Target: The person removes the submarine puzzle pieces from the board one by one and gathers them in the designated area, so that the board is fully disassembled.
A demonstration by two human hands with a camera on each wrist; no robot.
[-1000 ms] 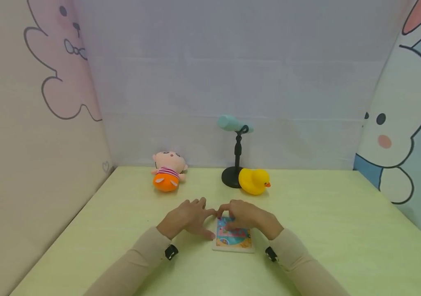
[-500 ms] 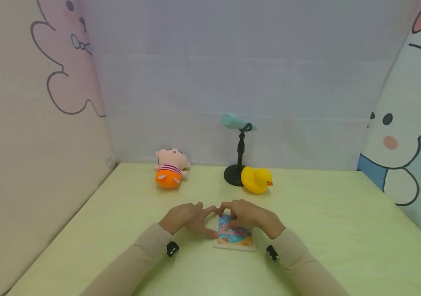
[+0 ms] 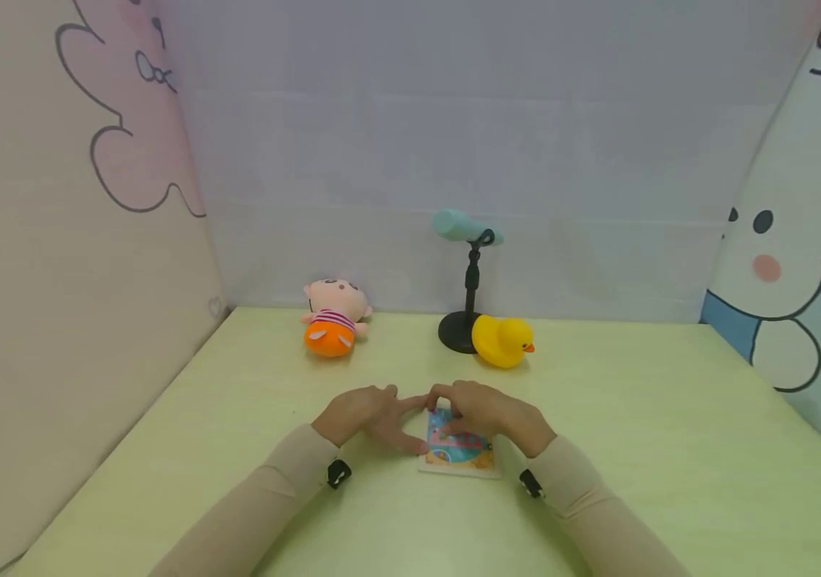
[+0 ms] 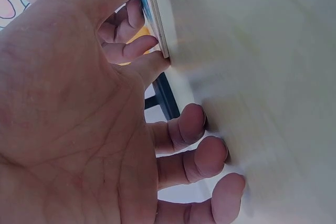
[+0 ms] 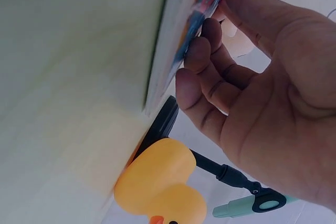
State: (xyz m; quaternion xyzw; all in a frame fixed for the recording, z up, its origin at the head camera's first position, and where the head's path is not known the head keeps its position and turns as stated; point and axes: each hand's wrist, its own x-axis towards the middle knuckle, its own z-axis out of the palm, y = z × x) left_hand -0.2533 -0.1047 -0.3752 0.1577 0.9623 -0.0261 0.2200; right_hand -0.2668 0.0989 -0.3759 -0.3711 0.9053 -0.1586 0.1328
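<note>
A small, flat board (image 3: pixel 456 459) with a colourful picture and a pale rim lies on the table in front of me. My left hand (image 3: pixel 379 419) is at its left side, thumb and index finger spread and touching its edge. The other fingers of that hand touch the table in the left wrist view. My right hand (image 3: pixel 485 413) lies over the board's upper part, fingers bent, index fingertip by the far left corner and thumb on the picture. Several of its fingertips (image 5: pixel 189 85) rest along the board's far side. Whether thumb and index pinch a piece is hidden.
A yellow rubber duck (image 3: pixel 502 340) sits beyond the right hand, against the black base of a stand (image 3: pixel 471 276) holding a mint-green microphone-like object (image 3: pixel 459 225). A plush doll (image 3: pixel 334 316) in orange shorts lies at the back left. Printed fabric walls (image 3: pixel 561 160) border the table (image 3: pixel 633 433).
My left index finger has straightened towards the board's far left corner, and its thumb has settled against the left edge. The right hand stays over the picture. The head view has shifted slightly.
</note>
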